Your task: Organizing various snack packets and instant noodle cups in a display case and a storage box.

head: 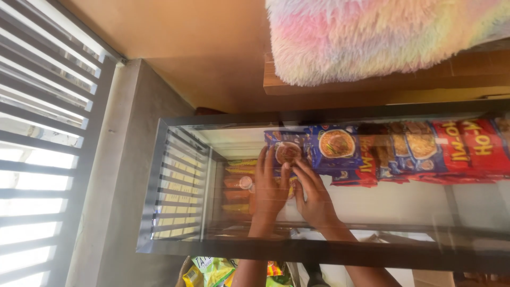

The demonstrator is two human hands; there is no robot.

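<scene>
Left hand [270, 186], right hand [313, 194] grasping blue noodle packet [287, 151], bowl picture on front.

Left hand [270, 187] and right hand [314, 197] grip a purple noodle packet [287, 151] inside a glass case [159, 175].

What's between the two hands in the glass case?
In the head view, a blue noodle packet sits between the left hand and the right hand.

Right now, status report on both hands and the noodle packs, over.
Left hand and right hand both gripping the end blue noodle packet. Packet stands in the packet row on the glass shelf. Nothing blocking.
</scene>
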